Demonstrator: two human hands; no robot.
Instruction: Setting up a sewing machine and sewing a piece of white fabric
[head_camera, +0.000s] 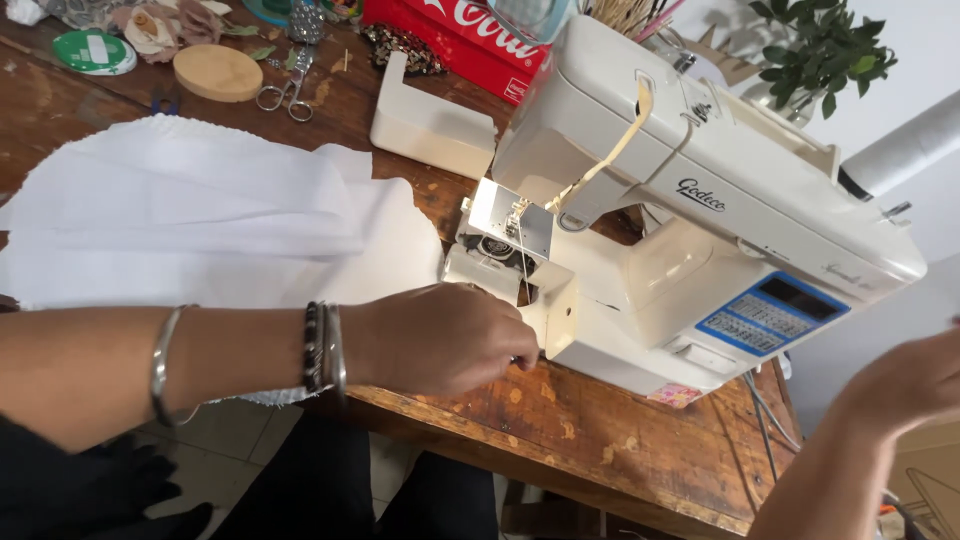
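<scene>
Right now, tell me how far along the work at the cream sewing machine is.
Done: the cream sewing machine has its bobbin compartment open, and the detached cream cover piece lies on the worn wooden table. In hand: the left hand works at the machine's open front end; the right hand is raised clear. Left: the white fabric lies beside the needle, not under it.

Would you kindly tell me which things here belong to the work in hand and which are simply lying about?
In use: left hand at the sewing machine; white fabric beside it; right hand raised, empty.

Lying about: scissors, round wooden lid, red box, potted plant, wooden table.
</scene>
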